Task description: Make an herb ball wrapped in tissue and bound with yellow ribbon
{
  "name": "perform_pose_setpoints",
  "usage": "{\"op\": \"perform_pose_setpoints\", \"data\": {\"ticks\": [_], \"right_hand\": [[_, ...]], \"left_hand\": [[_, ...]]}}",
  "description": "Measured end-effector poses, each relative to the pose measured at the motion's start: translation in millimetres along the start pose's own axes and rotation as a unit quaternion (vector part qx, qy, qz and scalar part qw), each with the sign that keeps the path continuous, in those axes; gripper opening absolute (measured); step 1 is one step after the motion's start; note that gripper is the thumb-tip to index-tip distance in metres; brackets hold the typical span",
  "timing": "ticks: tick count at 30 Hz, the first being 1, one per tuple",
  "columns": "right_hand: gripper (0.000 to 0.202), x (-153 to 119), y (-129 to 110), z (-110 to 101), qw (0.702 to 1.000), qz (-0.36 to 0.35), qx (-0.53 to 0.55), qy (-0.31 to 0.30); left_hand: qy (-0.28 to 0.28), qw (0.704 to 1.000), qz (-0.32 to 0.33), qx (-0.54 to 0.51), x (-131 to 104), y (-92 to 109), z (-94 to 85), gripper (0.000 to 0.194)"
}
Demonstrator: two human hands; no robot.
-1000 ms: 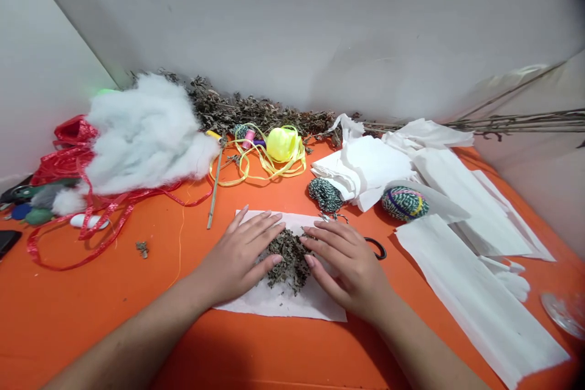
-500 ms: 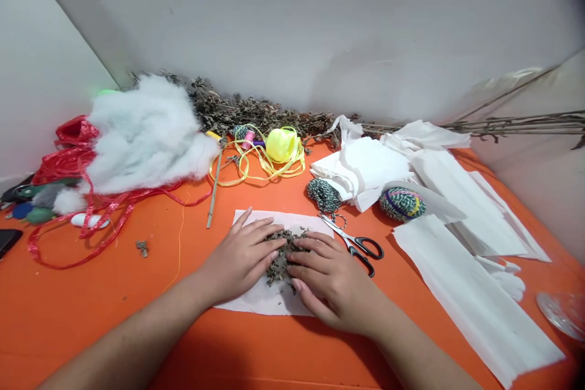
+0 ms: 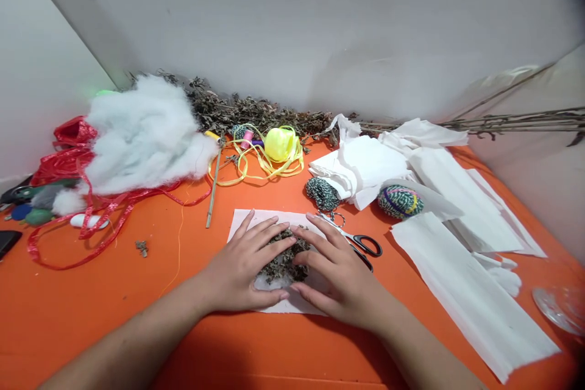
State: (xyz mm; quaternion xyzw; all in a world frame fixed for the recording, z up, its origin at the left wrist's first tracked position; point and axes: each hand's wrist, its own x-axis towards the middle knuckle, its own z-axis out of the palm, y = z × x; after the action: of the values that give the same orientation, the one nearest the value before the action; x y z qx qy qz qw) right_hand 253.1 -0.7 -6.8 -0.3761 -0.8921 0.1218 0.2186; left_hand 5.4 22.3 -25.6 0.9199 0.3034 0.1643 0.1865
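Observation:
A small heap of dried, crumbled leaves point(image 3: 284, 263) lies on a white cloth piece point(image 3: 297, 303) in front of me. Some white stuffing seems to show beneath the heap's near edge. My left hand point(image 3: 249, 261) rests over the left side of the heap, fingers spread. From the right, my right hand point(image 3: 336, 271) curves around the other side, its fingers apart too. Together they ring the leaves, partly covering them. Just beyond my right hand lie scissors point(image 3: 365, 245) with black handles, their blades partly hidden by that hand.
White stuffing point(image 3: 141, 134) and red ribbon point(image 3: 132, 210) lie at the left. Dried stems point(image 3: 256, 111) run along the wall. Yellow ribbon point(image 3: 280, 145), dark twine point(image 3: 322, 194), a multicoloured yarn ball point(image 3: 400, 201) and white cloth strips point(image 3: 470, 292) are farther back and right.
Both hands have opened wider around the leaf heap, thumbs moving nearer the cloth's front. The leaves look gathered more compactly, and white stuffing shows below them.

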Motion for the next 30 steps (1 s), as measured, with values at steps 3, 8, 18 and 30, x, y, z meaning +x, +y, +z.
{"op": "perform_pose_setpoints", "data": {"ticks": [3,8,18,30], "right_hand": [[0.017,-1.2,-4.0,-2.9,0.999,-0.012,0.011,0.038],[0.011,-1.5,-17.8,1.5,0.998,-0.063,0.013,0.003],[0.007,3.4,-29.9,25.3,0.993,-0.081,-0.053,-0.066],[0.018,0.7,-28.9,18.7,0.997,-0.044,-0.010,0.057]], "left_hand": [[0.029,1.000,0.002,-0.002,-1.0,-2.3,-0.5,0.057],[0.075,0.996,-0.050,-0.006,-1.9,-6.8,-3.0,0.040],[0.119,0.986,-0.113,-0.007,2.0,-7.0,-1.9,0.033],[0.084,0.989,-0.121,-0.020,0.6,-5.7,0.2,0.030]]}}
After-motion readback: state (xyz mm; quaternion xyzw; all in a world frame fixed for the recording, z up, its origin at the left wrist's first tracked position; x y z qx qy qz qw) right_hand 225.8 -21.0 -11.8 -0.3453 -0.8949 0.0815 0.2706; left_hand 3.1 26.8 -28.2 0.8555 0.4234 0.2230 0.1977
